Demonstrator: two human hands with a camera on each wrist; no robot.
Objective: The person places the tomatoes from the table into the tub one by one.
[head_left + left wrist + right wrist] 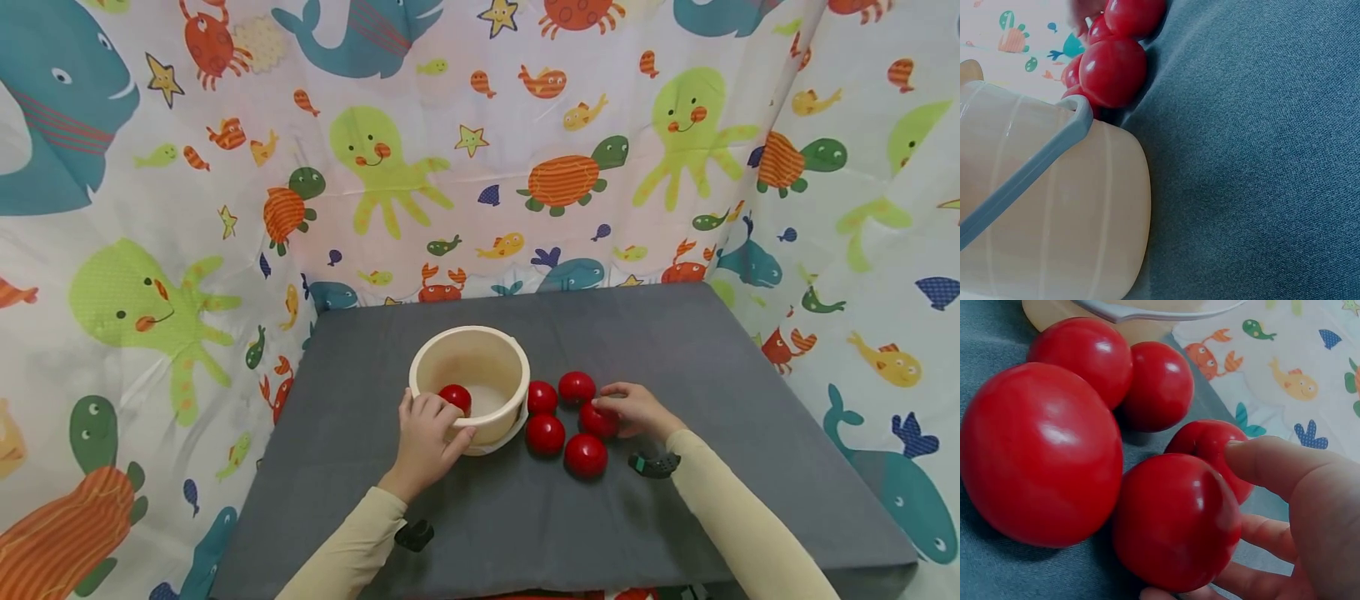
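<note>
A cream bucket [471,350] stands on the grey table, with a red tomato [455,400] inside it. My left hand [427,433] grips the bucket's near-left rim, thumb on the outside. Right of the bucket, several glossy red tomatoes [545,434] sit in a tight group. At the group's right side, my right hand [639,410] reaches to the rightmost tomato [599,419]. In the right wrist view, the thumb and fingers spread around that tomato [1175,525], while the thumb tip lies by another tomato behind. The left hand's fingers are out of the left wrist view.
The bucket's pale handle [1029,175] hangs down its side. A grey cloth covers the table [712,500]. A curtain [465,192] printed with sea animals surrounds the table's back and sides. Dark bands with small devices [655,465] are on both wrists.
</note>
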